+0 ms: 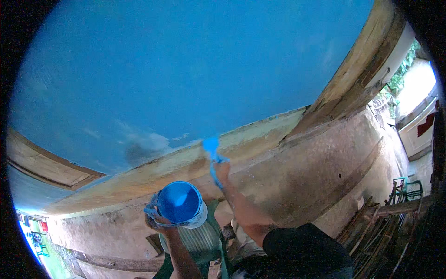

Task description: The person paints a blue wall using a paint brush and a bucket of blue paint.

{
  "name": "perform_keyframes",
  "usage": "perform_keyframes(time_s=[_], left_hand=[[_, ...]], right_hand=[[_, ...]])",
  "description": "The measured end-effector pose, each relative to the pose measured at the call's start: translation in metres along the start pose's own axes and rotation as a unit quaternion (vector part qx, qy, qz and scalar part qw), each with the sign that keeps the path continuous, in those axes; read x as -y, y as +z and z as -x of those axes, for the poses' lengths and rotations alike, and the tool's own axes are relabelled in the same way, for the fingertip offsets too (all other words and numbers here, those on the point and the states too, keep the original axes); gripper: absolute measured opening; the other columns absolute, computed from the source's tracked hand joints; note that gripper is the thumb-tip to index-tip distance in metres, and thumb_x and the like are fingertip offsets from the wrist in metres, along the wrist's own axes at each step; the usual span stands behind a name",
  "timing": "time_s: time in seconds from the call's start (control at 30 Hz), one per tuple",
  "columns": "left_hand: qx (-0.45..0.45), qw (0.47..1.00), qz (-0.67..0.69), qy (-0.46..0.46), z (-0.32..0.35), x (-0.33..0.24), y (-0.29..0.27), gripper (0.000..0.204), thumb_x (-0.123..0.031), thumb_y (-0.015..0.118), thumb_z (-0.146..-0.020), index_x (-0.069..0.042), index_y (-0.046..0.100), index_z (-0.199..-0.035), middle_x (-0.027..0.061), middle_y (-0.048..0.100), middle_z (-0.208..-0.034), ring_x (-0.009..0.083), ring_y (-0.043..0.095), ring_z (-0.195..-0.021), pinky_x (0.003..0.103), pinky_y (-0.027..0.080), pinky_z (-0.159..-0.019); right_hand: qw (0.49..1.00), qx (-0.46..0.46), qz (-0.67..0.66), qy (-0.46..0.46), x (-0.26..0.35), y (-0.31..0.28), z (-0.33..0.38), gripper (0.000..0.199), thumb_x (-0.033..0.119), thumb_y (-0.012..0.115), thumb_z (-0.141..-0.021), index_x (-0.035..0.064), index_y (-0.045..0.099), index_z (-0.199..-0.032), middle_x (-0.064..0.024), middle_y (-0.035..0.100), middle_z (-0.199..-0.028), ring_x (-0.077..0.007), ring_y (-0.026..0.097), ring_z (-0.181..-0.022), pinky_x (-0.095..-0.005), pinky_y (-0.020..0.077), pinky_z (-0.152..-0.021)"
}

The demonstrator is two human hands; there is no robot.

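A white bucket with blue paint inside is tilted so that its mouth shows. My left hand, smeared with blue, is closed round its left side and lower edge. My right hand also has blue paint on it and grips a paintbrush whose head is thick with bright blue. The brush head is at the lower border of the blue wall, by the bare tan strip; whether it touches cannot be made out. Fingers of both hands are partly hidden by paint and blur.
Below the bucket stands a green plastic chair. A wooden-framed panel is at the left, and a wooden beam runs up the right. Stacked poles and a green chair are at the lower right.
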State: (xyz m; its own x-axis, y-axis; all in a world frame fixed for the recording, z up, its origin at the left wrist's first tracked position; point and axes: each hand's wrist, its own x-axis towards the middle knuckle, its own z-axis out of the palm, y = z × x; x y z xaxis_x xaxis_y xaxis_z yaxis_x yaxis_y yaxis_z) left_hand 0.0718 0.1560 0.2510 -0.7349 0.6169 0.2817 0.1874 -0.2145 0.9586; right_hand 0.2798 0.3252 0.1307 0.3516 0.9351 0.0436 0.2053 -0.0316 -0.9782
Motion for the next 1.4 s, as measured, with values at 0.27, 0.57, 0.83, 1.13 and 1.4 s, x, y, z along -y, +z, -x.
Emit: perform_keyframes(time_s=[0.27,0.57,0.83,1.13,1.4], left_hand=[[-0.036,0.992,-0.087,0.079,0.0,0.002,-0.012,0.047,-0.042,0.043,-0.095,0.003,0.054,-0.099,0.0156,0.062,-0.092,0.0268,0.061,-0.092,0.043,0.051,-0.082],[-0.04,0.998,-0.033,0.024,-0.005,-0.023,-0.024,0.05,-0.044,0.052,-0.09,0.006,0.054,-0.096,0.019,0.061,-0.098,0.0318,0.061,-0.092,0.045,0.052,-0.08],[0.073,0.986,-0.096,0.113,-0.007,-0.033,-0.027,0.048,-0.043,0.048,-0.093,0.004,0.056,-0.096,0.0198,0.061,-0.101,0.0316,0.061,-0.094,0.047,0.051,-0.082],[0.018,0.981,0.193,-0.018,-0.003,-0.019,-0.009,0.045,-0.043,0.051,-0.091,0.001,0.055,-0.098,0.0195,0.06,-0.105,0.0323,0.059,-0.096,0.048,0.05,-0.085],[-0.045,0.972,0.229,0.025,-0.002,-0.019,-0.002,0.043,-0.04,0.052,-0.091,-0.001,0.05,-0.11,0.0176,0.058,-0.108,0.0329,0.057,-0.102,0.048,0.048,-0.09]], right_hand=[[0.997,-0.052,-0.032,0.051,0.011,-0.031,0.01,0.011,0.005,0.056,-0.08,0.0029,0.057,-0.07,0.0017,0.048,-0.06,-0.0094,0.043,-0.056,-0.0322,0.0357,-0.047],[0.978,0.118,0.107,-0.132,0.0,0.061,0.045,0.019,0.019,0.065,-0.076,0.0032,0.057,-0.071,-0.0095,0.058,-0.062,-0.0229,0.054,-0.057,-0.0423,0.0401,-0.052],[0.993,-0.116,-0.025,0.03,-0.037,-0.067,-0.04,0.011,0.007,0.056,-0.08,0.0023,0.06,-0.07,-0.0004,0.052,-0.059,-0.011,0.045,-0.053,-0.0306,0.0349,-0.047],[0.975,-0.177,0.132,0.034,-0.035,-0.093,-0.069,0.018,0.016,0.064,-0.08,0.0009,0.061,-0.07,-0.0102,0.061,-0.064,-0.0228,0.057,-0.057,-0.0399,0.0435,-0.052],[0.976,0.128,0.108,-0.137,-0.018,0.008,0.037,0.007,0.005,0.058,-0.077,0.0022,0.062,-0.081,-0.0063,0.061,-0.07,-0.015,0.054,-0.061,-0.0353,0.043,-0.052]])
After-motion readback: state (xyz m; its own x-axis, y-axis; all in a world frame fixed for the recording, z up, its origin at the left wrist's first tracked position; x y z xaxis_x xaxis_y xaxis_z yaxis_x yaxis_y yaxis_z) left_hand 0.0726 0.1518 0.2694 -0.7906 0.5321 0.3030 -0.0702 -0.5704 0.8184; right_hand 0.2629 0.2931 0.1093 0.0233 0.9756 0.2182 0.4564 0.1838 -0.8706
